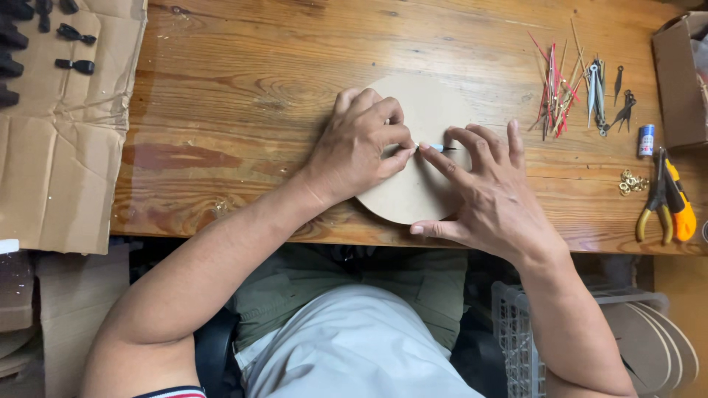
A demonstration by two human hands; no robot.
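Observation:
A round, pale wooden disc point(420, 110) lies flat on the wooden table point(243, 81), near its front edge. My left hand point(358, 144) rests on the disc's left half, its thumb and forefinger pinched at the disc's middle. My right hand point(490, 195) presses on the disc's right half, fingers spread, the forefinger tip touching a small thin dark piece with a pale blue part point(440, 148) at the disc's centre. What exactly my left fingers pinch is hidden between the fingertips.
A pile of thin red, gold and black clock hands point(575, 92) lies at the back right. Beside it are a small blue tube point(646, 140), brass rings point(631, 181), yellow-handled pliers point(664, 199) and a cardboard box point(682, 81). Flattened cardboard point(59, 140) with black parts lies left.

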